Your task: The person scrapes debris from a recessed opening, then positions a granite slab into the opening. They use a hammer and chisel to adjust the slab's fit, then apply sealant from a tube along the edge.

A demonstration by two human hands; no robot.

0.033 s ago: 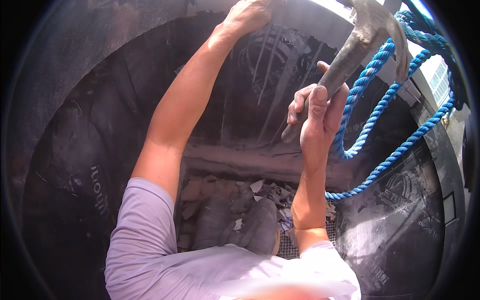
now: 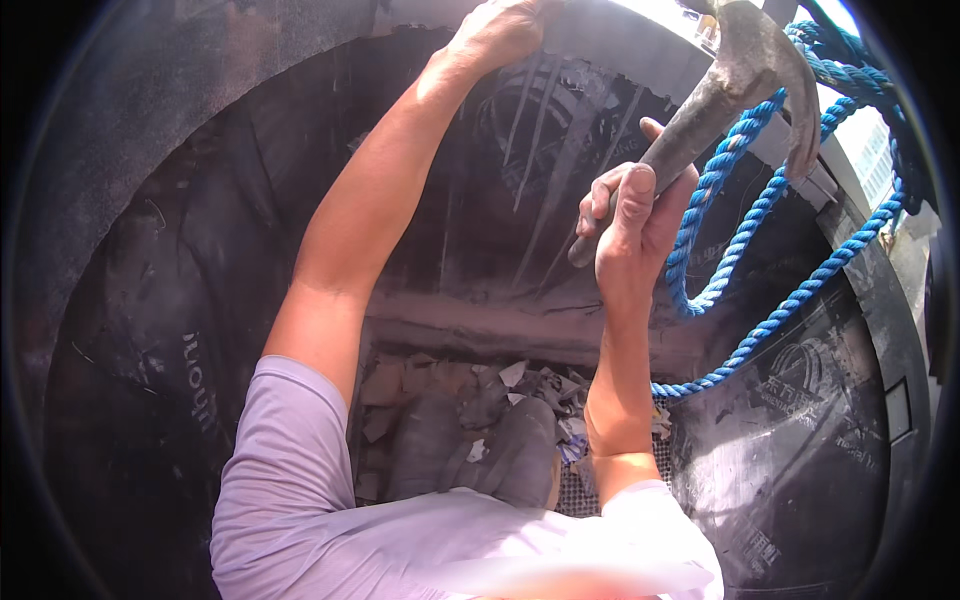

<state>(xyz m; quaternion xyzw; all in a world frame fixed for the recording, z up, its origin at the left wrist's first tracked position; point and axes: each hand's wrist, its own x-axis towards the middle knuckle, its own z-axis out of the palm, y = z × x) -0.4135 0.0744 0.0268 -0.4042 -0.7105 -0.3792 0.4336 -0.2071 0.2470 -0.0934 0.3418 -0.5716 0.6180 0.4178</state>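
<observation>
My right hand (image 2: 635,215) is wrapped round the dark handle of a claw hammer (image 2: 700,120). The hammer's head points up and to the right, its curved claw hanging down beside the rope; the top of the head is partly beyond the upper edge. At the top, my left hand (image 2: 500,35) is closed against the upper rim of the dark wall (image 2: 440,190). Its fingertips, and whatever they grip, are hidden. A thick blue rope (image 2: 740,250) hangs in loops just right of the hammer, behind it.
Dark curved walls with pale scuffs and faded markings surround me. Torn scraps (image 2: 510,385) and rubble lie on the floor around my dark trouser legs (image 2: 470,450), beside a mesh panel (image 2: 580,495). Bright daylight comes in at the upper right.
The claw hammer and my right hand have shifted slightly, the head a little right and down, the handle's end slightly up. My left hand stays in place.
</observation>
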